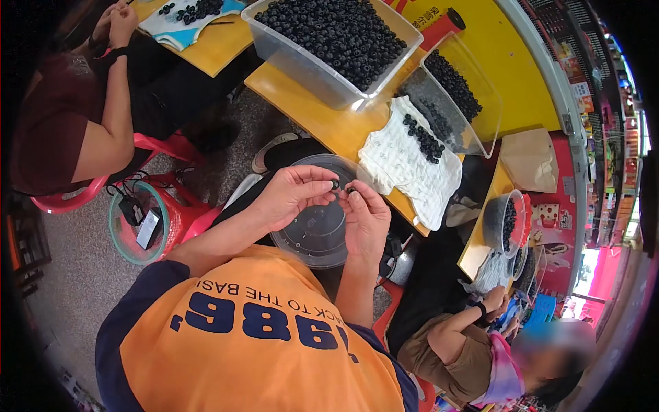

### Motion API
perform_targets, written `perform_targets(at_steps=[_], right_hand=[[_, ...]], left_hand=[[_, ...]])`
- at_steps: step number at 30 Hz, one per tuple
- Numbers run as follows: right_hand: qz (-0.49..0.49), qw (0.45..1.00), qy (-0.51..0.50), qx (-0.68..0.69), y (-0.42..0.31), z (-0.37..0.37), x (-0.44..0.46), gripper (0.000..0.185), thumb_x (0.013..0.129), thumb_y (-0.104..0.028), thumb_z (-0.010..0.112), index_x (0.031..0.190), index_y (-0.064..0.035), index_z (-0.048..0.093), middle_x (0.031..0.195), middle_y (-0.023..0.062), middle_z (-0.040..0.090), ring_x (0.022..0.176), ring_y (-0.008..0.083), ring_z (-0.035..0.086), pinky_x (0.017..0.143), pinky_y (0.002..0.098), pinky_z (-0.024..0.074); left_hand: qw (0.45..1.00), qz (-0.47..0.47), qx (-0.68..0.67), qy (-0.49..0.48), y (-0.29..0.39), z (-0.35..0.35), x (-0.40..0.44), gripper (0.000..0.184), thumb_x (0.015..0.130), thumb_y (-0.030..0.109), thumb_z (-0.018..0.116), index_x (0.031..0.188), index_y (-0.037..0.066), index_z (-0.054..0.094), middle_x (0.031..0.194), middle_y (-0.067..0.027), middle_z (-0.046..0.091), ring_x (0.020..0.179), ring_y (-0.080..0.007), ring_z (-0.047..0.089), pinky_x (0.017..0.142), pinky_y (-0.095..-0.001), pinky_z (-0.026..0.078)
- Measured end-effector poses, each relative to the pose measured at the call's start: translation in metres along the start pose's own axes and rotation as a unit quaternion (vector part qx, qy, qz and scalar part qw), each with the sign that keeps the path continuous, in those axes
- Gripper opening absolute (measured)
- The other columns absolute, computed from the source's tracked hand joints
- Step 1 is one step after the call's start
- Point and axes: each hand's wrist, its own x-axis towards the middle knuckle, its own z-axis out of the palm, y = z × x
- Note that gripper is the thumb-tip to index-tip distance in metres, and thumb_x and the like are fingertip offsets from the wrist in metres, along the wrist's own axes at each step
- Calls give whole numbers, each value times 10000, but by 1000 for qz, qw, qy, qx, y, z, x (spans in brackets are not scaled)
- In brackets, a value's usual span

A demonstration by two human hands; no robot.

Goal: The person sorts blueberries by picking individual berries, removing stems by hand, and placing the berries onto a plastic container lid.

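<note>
Both my hands are raised over a round translucent basin (312, 233) on my lap. Between the thumb and fingertips of my left hand (295, 194) is a small black piece (335, 184). My right hand (364, 216) pinches another small dark piece (351, 191) close beside it. Beyond them, a white cloth (384, 154) with several black pieces (423, 139) lies on the yellow table (302, 103). A large clear bin (309, 58) full of black pieces stands further back.
A second clear bin (491, 130) stands behind the cloth. One person (62, 130) sits at the left and another (446, 343) at the lower right. A green-rimmed basket (117, 230) holding a phone (147, 229) is at the left, near red stools.
</note>
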Motion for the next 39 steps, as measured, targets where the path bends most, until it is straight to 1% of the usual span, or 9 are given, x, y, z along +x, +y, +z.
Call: perform_targets(at_steps=[7,9,19,25,27,34,36,37,39], right_hand=[[-133,971,1,-198,2,19,-9,186,782,90,655,958,29,660,971,65,627,838,134,586,748,219,459],[-218,914,-2,-342,4,20,-8,171,778,81,663,937,19,660,944,65,626,842,122,572,722,209,447],[-203,916,38,-344,7,25,-13,168,760,73,678,913,5,660,922,68,635,825,141,567,710,232,441],[-258,863,30,-433,7,29,-13,180,735,77,690,890,-11,664,879,67,650,815,172,581,707,261,459],[-330,794,0,-511,5,30,-13,197,711,74,705,882,-15,664,877,78,651,816,195,591,722,278,469],[-254,837,5,-484,13,24,-12,204,698,55,715,881,-23,669,905,74,647,852,198,594,750,293,469],[-125,909,-4,-398,12,20,-10,234,721,11,712,949,-28,680,975,75,641,940,192,583,816,296,456],[-127,909,-3,-398,10,18,-9,234,721,11,712,949,-28,680,975,75,641,940,192,583,816,296,456],[-76,901,-122,-408,5,14,-7,295,742,-33,707,1035,-38,676,1057,75,632,1022,190,564,879,292,436]], left_hand=[[1000,-3,6,7,0,-1,-4,190,885,56,609,1060,-8,648,904,-74,674,772,-104,647,726,-215,537],[1000,0,12,10,1,-1,-4,192,885,58,610,1062,-7,649,900,-72,675,767,-101,647,722,-212,537],[1000,-5,17,10,0,-4,-7,205,883,67,616,1071,-5,653,896,-75,676,759,-97,648,711,-200,534],[1000,8,27,13,-2,-8,-6,226,873,63,629,1086,-11,647,922,-69,667,793,-95,635,730,-200,525],[999,13,32,15,-3,-9,-6,226,874,61,626,1088,-10,647,921,-69,667,796,-93,631,732,-201,523],[997,9,78,-5,0,-20,-2,263,857,29,634,1117,-11,631,913,-66,661,761,-85,609,689,-206,510],[997,-7,71,-28,4,-26,0,324,848,17,638,1167,-8,590,899,-62,655,752,-85,605,674,-206,505],[996,-23,65,-53,6,-28,1,391,838,5,642,1217,-6,549,885,-59,650,743,-85,601,659,-207,501],[995,-49,65,-59,9,-32,0,454,827,-4,648,1256,-9,499,869,-57,642,733,-90,601,652,-208,501]])
